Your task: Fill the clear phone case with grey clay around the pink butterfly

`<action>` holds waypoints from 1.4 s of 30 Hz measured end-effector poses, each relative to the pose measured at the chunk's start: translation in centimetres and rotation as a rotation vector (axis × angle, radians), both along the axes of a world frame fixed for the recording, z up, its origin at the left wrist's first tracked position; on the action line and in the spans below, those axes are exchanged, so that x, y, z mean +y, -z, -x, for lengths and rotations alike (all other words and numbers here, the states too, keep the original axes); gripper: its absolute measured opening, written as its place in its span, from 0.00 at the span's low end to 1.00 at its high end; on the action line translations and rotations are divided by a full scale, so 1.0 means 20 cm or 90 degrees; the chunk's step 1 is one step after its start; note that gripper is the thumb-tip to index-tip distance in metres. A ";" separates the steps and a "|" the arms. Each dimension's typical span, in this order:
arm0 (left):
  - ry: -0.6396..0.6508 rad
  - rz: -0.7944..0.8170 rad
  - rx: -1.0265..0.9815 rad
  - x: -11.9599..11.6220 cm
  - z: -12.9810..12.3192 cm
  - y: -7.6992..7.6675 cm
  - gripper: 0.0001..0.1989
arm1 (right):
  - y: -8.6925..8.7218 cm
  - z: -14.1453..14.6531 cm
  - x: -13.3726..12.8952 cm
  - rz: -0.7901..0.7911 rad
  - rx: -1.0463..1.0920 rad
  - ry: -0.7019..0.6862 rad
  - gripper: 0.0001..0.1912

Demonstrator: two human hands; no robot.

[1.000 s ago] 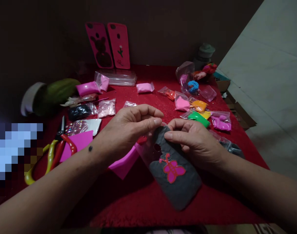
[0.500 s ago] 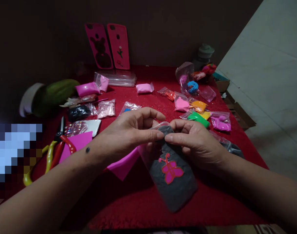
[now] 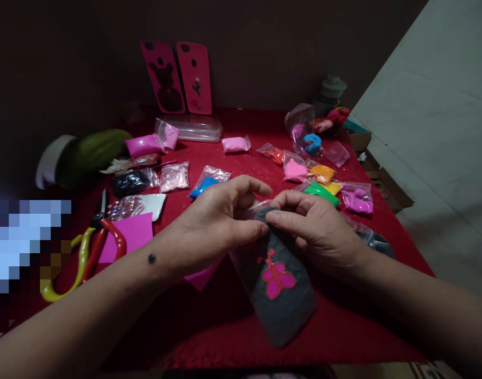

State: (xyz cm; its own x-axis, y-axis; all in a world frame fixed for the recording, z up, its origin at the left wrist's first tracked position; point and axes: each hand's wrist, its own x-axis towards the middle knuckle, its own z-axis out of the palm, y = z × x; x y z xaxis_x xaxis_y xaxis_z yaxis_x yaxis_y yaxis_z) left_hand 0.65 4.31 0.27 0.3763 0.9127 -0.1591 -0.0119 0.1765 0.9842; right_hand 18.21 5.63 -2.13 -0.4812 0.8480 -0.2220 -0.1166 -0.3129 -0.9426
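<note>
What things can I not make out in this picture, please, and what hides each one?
In the head view:
- grey case: top partly covered by the left hand and right hand; its back faces away
- blue packet: lower right end behind the left hand
- right forearm: cut off by the frame edge
- jar: contents lost in the dark
- far left: hidden by pixel blocks

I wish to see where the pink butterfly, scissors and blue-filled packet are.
Pink butterfly [image 3: 277, 278], head view: on its body.
Scissors [image 3: 97, 220], head view: at the pivot.
Blue-filled packet [image 3: 204, 187], head view: on the blue contents.
</note>
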 end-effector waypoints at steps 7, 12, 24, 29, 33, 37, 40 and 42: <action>0.016 -0.014 0.001 -0.01 0.00 0.00 0.18 | -0.02 0.01 -0.01 -0.028 -0.006 0.005 0.11; 0.013 -0.016 0.014 -0.01 0.00 -0.01 0.18 | -0.03 0.00 -0.02 -0.032 0.017 0.012 0.10; 0.016 -0.020 0.016 -0.02 -0.02 -0.01 0.19 | -0.02 0.00 -0.02 0.023 0.053 0.000 0.10; 0.022 -0.004 0.031 -0.01 0.01 -0.02 0.15 | -0.03 0.01 -0.01 0.042 0.140 0.018 0.08; 0.053 0.022 0.028 0.00 0.04 -0.04 0.12 | -0.02 0.01 0.00 0.112 0.179 0.025 0.04; 0.050 0.002 0.038 0.00 0.05 -0.05 0.08 | -0.02 0.01 0.00 0.156 0.216 0.019 0.04; -0.008 -0.046 0.047 0.01 0.04 -0.05 0.05 | -0.02 0.02 0.00 0.172 0.215 0.018 0.05; -0.038 -0.061 0.048 0.01 0.03 -0.05 0.04 | -0.02 0.02 0.00 0.184 0.208 0.017 0.06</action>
